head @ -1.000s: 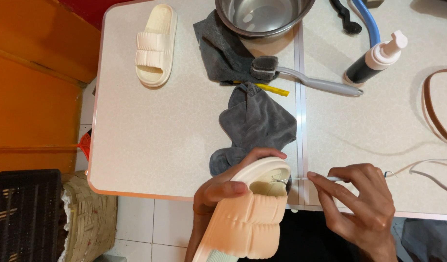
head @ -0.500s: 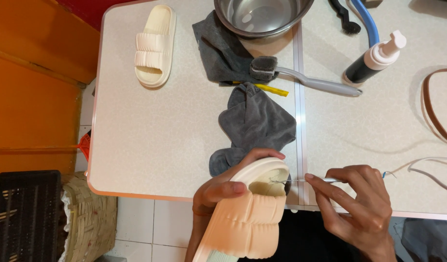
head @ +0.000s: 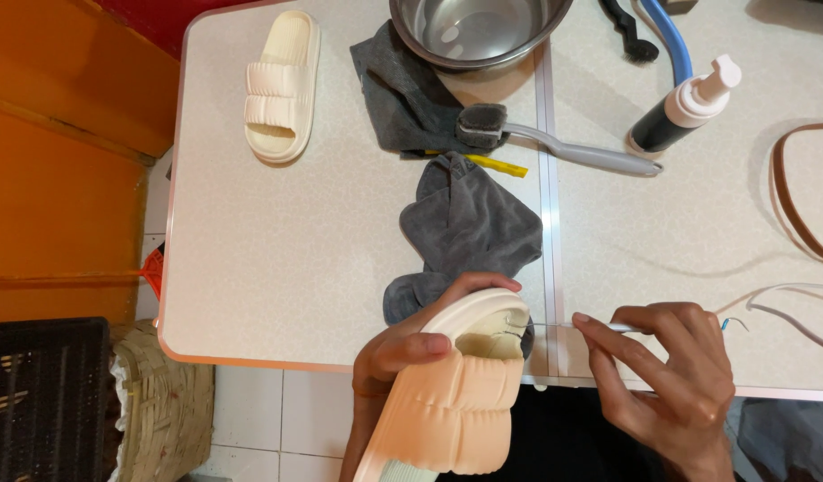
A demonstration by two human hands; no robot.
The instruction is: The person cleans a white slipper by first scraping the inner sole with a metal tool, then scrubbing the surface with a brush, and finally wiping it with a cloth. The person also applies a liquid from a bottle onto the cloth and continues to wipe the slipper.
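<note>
- The slipper (head: 456, 393) is a thick, ribbed, cream-coloured slide held over the near edge of the bench (head: 277, 268), toe end towards the grey cloth (head: 469, 228).
- It looks light and spongy, likely a foam that gives under pressure yet springs back (the thumb seems to press into the strap a little), so a firm grip across the strap and sole edge should hold it without harm.
- Its surface looks matt rather than slick; slipping seems unlikely when dry.
- The left hand (head: 402, 353) is closed around the slipper, thumb on top of the strap and fingers curled over the toe rim.
- The right hand (head: 670, 366) is pinched shut on a thin metal tool (head: 599, 327), whose tip reaches the slipper's toe opening; what kind of tool it is I cannot tell.
- Further off on the bench lie the matching slipper (head: 282, 85), a steel bowl (head: 478, 31), a brush (head: 545, 143) and a pump bottle (head: 684, 112), all well apart from both hands.
</note>
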